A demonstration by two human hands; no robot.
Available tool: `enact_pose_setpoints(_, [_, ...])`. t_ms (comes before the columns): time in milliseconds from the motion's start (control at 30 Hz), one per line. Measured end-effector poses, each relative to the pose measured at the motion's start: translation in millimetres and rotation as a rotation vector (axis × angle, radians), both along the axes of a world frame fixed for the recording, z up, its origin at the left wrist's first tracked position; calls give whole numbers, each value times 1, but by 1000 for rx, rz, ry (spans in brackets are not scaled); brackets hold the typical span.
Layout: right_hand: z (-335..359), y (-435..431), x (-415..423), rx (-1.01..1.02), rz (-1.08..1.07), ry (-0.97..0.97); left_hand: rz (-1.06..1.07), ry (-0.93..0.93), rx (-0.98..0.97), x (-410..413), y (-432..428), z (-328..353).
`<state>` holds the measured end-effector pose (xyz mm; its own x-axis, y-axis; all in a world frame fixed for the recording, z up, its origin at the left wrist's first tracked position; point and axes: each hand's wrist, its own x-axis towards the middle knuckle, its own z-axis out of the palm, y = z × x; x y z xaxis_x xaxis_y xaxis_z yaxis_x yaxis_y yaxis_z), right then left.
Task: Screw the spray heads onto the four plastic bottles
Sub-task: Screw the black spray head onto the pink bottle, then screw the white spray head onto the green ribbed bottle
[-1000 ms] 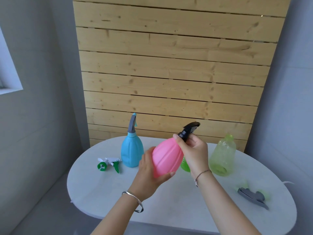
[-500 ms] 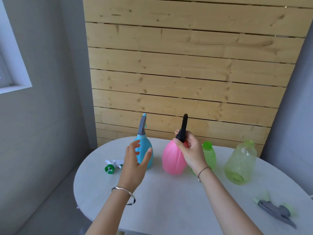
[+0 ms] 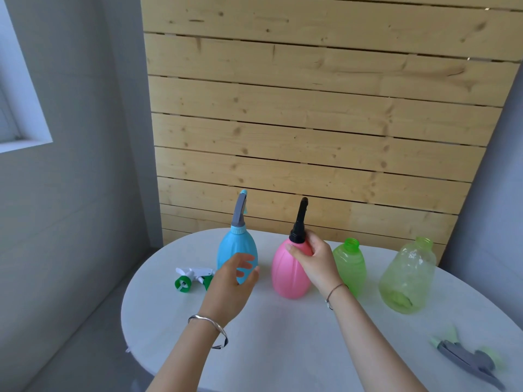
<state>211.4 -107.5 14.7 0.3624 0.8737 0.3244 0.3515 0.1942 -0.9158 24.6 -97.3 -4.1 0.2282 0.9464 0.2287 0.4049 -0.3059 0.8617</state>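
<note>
Since a second ago the pink bottle [image 3: 288,274] has gone from tilted in both hands to standing upright on the white table [image 3: 283,343], and the left hand [image 3: 229,287] has let go of it. That hand now hovers with fingers spread, holding nothing, in front of the blue bottle [image 3: 236,250], which wears a grey spray head [image 3: 240,211]. The right hand [image 3: 312,260] is closed around the pink bottle's shoulder and neck, just below its black spray head [image 3: 299,222], which points straight up. No brand, label or writing can be read on any bottle. Just right of that hand stands a small green bottle [image 3: 351,265] with an open neck, partly hidden by the wrist, and farther right a larger pale green bottle [image 3: 407,278], also uncapped. A white and green spray head [image 3: 192,277] lies on its side left of the blue bottle; a grey and pale green spray head [image 3: 467,359] lies near the table's right edge. Wooden planks [image 3: 311,123] rise behind the table.
</note>
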Motion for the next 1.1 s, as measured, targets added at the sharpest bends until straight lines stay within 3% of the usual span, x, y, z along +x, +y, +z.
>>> enact_pose_setpoints(867, [10,-10,11,-127,46,-33,-87,49,15,4,-6,0])
enact_pose_setpoints(1000, [29,-18,22,-164,72,-79,-114,66,31,7,-8,2])
enact_pose_setpoints(1100, [45,-29,33,-66,-44,-204,-129,54,44,9,-12,2])
